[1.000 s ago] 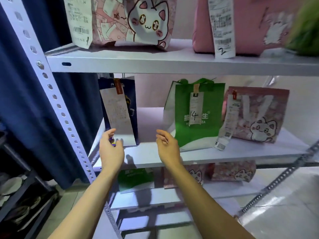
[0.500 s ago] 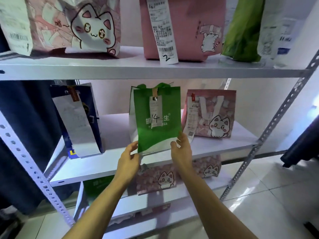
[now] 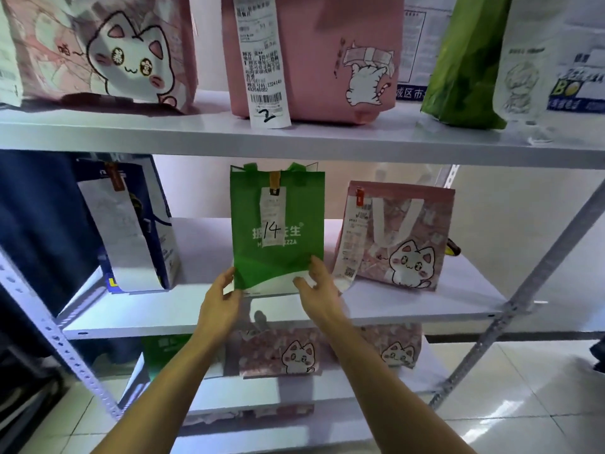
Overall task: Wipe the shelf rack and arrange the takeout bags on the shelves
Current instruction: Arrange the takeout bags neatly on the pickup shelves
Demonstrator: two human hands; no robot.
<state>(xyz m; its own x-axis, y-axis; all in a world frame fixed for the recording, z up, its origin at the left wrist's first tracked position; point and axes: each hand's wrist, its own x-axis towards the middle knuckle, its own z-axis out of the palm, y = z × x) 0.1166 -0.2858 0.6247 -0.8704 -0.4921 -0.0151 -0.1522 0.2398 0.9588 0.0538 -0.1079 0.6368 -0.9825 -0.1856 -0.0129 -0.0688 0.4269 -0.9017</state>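
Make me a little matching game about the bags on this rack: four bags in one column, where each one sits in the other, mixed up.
Bags:
1. green bag marked 14
2. navy bag
3. pink bag tagged 2
4. cat bag with white handles

Places:
A. top shelf, middle
B. middle shelf, right
C. middle shelf, between both hands
D. middle shelf, left

Pairs: 1-C, 2-D, 3-A, 4-B

The left hand and right hand hold the green bag's bottom corners.
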